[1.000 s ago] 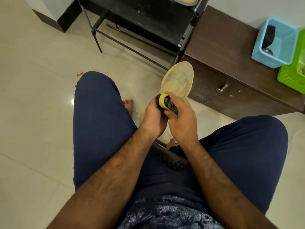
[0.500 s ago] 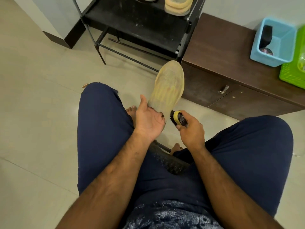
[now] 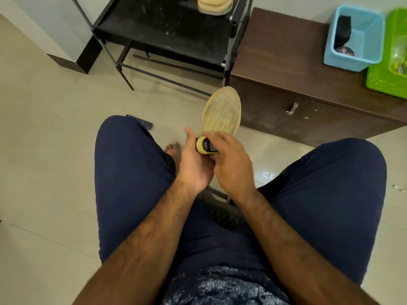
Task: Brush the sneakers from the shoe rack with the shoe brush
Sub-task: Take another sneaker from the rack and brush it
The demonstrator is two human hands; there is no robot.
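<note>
The job looks to be mid-way through its first shoe: one pale yellow sneaker is off the shoe rack and held up just in front of it, sole facing the camera and toe pointing back toward the rack's lower bar. The left hand has its grip closed on the heel end, thumb sticking up beside the sole, though the fingers behind are hidden. The right hand has its grip clenched round the brush, fingers curled over its black and yellow body and pressing it against the lower part of the sole, so the two hands touch. How much of the sole or upper has been cleaned cannot be told. More pale shoes sit on the rack's upper shelf, and I judge these are yet to be brushed. Right of the rack stands a brown cabinet as a surface carrying a blue basket and a green basket. Compared with half a second ago, the brush has come back onto the sole from beside the heel, the hands have closed together where they were apart, and the toe has tipped toward the cabinet.
</note>
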